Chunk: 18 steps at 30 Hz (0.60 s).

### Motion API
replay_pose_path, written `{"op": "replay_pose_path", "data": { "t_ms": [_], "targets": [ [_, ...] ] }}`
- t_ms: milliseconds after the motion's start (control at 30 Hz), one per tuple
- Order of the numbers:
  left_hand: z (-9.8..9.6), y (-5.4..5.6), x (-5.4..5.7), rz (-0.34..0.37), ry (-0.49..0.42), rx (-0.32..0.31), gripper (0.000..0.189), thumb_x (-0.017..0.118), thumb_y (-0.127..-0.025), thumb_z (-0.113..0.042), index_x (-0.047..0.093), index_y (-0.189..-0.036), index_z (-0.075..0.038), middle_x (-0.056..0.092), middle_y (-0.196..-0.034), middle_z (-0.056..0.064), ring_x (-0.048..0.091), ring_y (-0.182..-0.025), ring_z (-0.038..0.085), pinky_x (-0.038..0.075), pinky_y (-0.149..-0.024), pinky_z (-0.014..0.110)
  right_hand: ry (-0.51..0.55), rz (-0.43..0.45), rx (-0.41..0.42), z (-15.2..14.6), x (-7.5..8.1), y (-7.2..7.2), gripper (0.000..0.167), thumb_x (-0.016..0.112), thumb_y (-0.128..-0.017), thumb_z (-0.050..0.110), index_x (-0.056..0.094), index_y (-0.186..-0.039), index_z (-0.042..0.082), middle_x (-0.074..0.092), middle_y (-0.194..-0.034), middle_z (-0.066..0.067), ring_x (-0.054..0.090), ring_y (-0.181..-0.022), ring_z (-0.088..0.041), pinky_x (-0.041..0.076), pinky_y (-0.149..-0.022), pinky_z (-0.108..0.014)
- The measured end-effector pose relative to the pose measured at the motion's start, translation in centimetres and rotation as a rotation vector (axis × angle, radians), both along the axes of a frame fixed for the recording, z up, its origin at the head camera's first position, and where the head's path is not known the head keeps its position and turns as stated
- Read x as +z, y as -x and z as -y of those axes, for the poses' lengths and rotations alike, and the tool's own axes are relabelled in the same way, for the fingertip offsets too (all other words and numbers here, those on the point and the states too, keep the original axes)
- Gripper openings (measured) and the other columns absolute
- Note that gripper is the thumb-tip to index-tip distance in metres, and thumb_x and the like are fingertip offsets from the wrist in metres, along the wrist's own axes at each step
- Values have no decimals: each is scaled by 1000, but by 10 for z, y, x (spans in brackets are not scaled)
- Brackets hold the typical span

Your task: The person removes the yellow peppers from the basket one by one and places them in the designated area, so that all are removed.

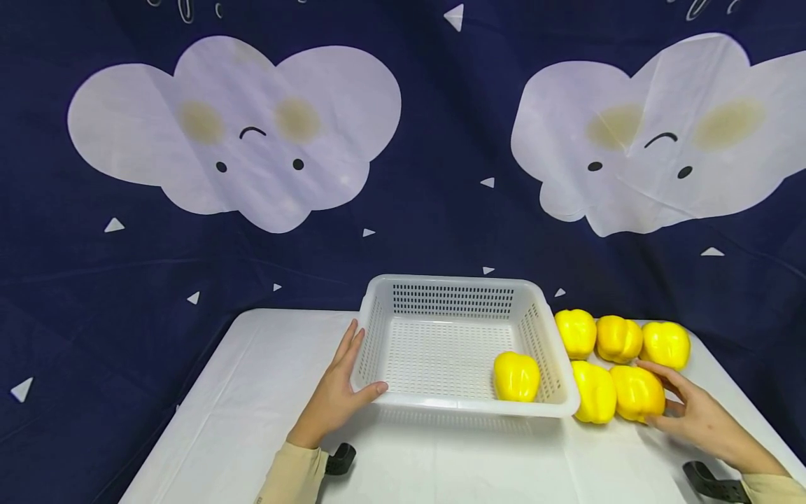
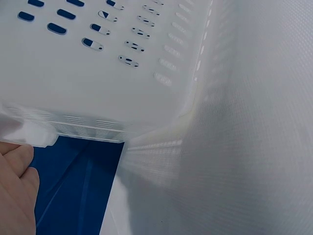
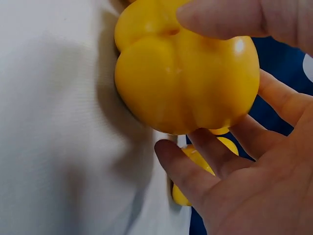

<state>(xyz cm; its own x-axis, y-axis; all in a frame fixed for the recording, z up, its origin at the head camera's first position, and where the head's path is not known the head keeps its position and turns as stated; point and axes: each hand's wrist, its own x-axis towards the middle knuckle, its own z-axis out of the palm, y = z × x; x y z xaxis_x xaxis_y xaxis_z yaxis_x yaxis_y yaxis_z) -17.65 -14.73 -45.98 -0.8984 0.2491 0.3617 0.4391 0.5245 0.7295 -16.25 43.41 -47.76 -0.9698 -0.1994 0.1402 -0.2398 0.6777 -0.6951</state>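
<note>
A white perforated plastic basket (image 1: 441, 404) stands at the table's middle, with one yellow bell pepper (image 1: 516, 376) in its front right corner. My left hand (image 1: 334, 395) rests against the basket's left side, fingers extended along the outside and thumb across the front left corner of the rim. In the left wrist view its fingers (image 2: 22, 171) touch the rim's underside. To the right of the basket, my right hand (image 1: 699, 416) holds an orange-yellow bell pepper (image 1: 637, 393) that sits in the front row. The right wrist view shows the thumb and fingers on opposite sides of this pepper (image 3: 186, 83).
Beside the held pepper, another yellow bell pepper (image 1: 595, 392) touches the basket's right side. Three more yellow peppers (image 1: 619, 339) line up behind. A white cloth covers the table (image 1: 252, 392). A dark blue curtain (image 1: 441, 210) with printed clouds hangs along the back.
</note>
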Motion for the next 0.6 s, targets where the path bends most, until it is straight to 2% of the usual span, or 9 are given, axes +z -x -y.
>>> {"op": "replay_pose_path", "data": {
  "t_ms": [200, 433, 600],
  "targets": [
    [-1, 0, 0, 6, -4, -3, 99, 76, -87, -46, 22, -160, -6, 4, -169, -1, 19, -150, 37, 27, -112, 66, -35, -74, -47, 0, 7, -3, 91, 87, -73, 5, 38, -148, -6, 39, -131, 24, 30, -109, 27, 42, -78, -2],
    [-1, 0, 1, -3, 1, -1, 97, 76, -87, -43, 24, -160, -5, 5, -169, 0, 19, -150, 37, 27, -112, 66, 37, -232, -56, 8, 24, -7, 89, 84, -74, -6, 38, -150, -2, 39, -137, 29, 34, -119, 21, 35, -87, 3],
    [0, 0, 1, 1, -5, -1, 98, 76, -87, -44, 23, -160, -5, 5, -169, 1, 19, -150, 38, 26, -112, 66, 44, -285, -61, 23, 39, -8, 85, 83, -73, -10, 42, -147, -2, 41, -136, 30, 37, -119, 20, 36, -88, 2]
  ]
}}
